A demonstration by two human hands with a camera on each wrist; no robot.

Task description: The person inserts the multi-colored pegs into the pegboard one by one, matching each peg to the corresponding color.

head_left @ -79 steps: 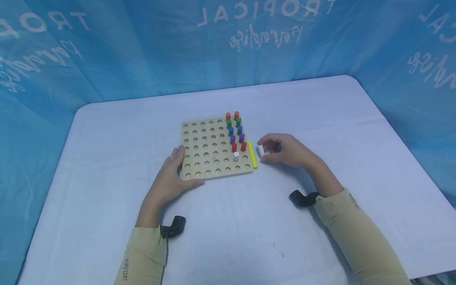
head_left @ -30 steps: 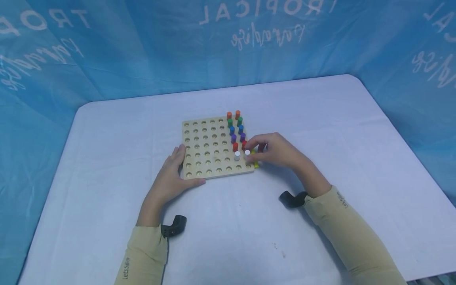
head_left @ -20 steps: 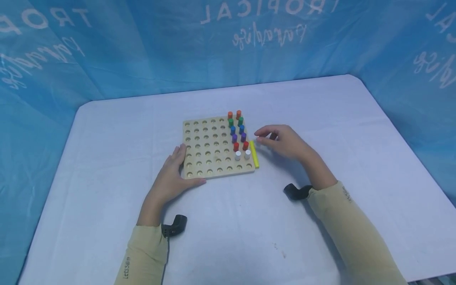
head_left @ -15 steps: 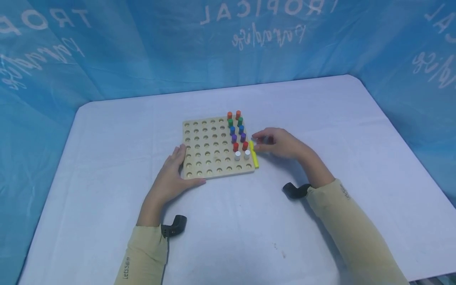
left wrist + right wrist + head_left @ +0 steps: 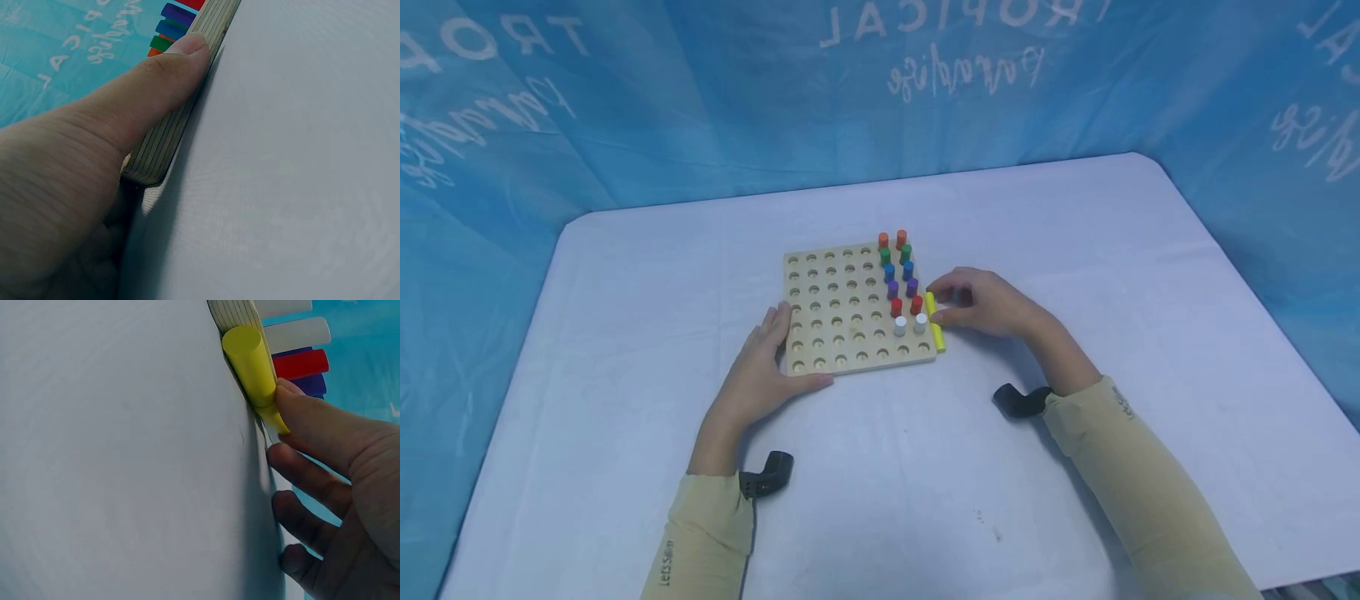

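A wooden pegboard (image 5: 827,332) lies on the white table. Pairs of orange (image 5: 883,241), green (image 5: 885,257), blue (image 5: 890,273), purple (image 5: 892,290), red (image 5: 897,308) and white pegs (image 5: 900,327) stand in its two right columns. My left hand (image 5: 758,379) rests around the board's near left corner, thumb (image 5: 169,72) along the front edge, fingers at the left side. Two yellow pegs lie end to end beside the right edge. My right hand (image 5: 992,304) pinches the far yellow peg (image 5: 272,417) between thumb and index finger; the near yellow peg (image 5: 247,359) lies against the board.
Behind the table (image 5: 1037,217) hangs a blue printed cloth (image 5: 760,100); it also covers the sides. Black wrist devices (image 5: 766,475) sit on both forearms, over beige sleeves. Small dark marks spot the tabletop near the front.
The right hand put a second white peg in the board beside the first and let it go. It then drew back and came down on the far yellow peg. The left hand stayed put.
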